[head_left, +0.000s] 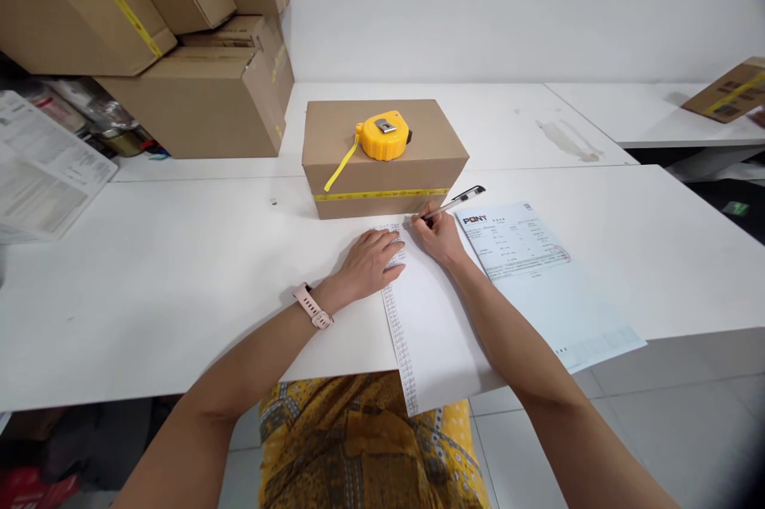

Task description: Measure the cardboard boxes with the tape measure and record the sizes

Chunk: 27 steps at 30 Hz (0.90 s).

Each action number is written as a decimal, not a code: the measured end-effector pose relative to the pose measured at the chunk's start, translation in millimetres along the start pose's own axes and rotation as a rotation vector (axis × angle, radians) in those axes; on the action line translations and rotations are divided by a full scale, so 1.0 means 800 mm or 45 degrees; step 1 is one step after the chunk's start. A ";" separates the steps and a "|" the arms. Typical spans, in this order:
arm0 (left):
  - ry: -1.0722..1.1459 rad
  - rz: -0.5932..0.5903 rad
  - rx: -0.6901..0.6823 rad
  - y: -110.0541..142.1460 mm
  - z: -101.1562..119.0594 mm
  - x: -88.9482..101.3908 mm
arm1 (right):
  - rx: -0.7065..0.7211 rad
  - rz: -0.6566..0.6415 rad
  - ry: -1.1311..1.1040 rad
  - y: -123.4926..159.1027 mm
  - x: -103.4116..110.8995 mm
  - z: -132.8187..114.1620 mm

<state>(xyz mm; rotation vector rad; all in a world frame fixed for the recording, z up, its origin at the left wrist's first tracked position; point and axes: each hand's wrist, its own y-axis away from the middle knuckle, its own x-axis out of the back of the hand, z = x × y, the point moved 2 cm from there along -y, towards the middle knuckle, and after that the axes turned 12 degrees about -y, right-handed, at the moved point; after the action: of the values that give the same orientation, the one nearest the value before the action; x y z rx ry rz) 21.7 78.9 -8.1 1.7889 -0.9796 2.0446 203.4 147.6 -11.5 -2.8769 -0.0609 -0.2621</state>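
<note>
In my right hand [439,236] is a pen [457,200] with a black cap end, its lower end at the top of a white sheet of paper [442,334]. Small handwriting runs down the sheet's left side and along its top. My left hand [371,262] lies flat on the sheet's upper left, fingers stretched out, with a pink watch strap on the wrist. Just beyond both hands sits a closed cardboard box [382,178] banded with yellow tape. A yellow tape measure [384,136] with a wrist strap rests on top of it.
Right of the sheet lies a printed form [543,286], partly past the table's front edge. Cardboard boxes [197,103] are stacked at the back left, near a tilted printed sheet [45,166]. Another box [730,91] stands at the far right on the white table [149,294].
</note>
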 end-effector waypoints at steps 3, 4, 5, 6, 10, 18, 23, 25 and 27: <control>-0.008 0.008 -0.008 0.000 0.000 0.000 | 0.014 0.002 0.001 0.000 0.000 0.000; -0.011 0.010 -0.010 0.001 0.000 0.000 | 0.015 -0.004 0.003 0.000 0.000 0.000; -0.014 0.013 -0.010 0.001 0.000 0.000 | 0.015 -0.012 0.006 0.001 0.000 0.000; -0.015 0.014 -0.012 0.001 0.000 0.000 | 0.014 -0.019 0.010 0.001 0.000 -0.001; -0.016 0.012 -0.012 0.000 0.001 0.001 | 0.012 -0.027 0.031 0.001 0.000 -0.003; 0.006 -0.009 -0.008 0.000 -0.001 0.001 | 0.018 -0.028 0.035 0.000 0.000 -0.004; 0.011 -0.019 -0.002 0.000 0.000 0.001 | 0.003 -0.035 0.053 0.001 0.001 -0.008; 0.015 -0.021 -0.002 0.000 0.000 0.001 | 0.010 -0.026 0.057 0.001 0.001 -0.009; 0.024 -0.022 0.000 0.000 0.000 0.001 | 0.014 -0.021 0.058 0.001 0.001 -0.008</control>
<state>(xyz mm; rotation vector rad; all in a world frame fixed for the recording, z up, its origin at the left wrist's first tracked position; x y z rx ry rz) 21.6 79.0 -7.6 1.7682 -0.9558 2.0476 203.4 145.7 -5.3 -2.8589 -0.0775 -0.3292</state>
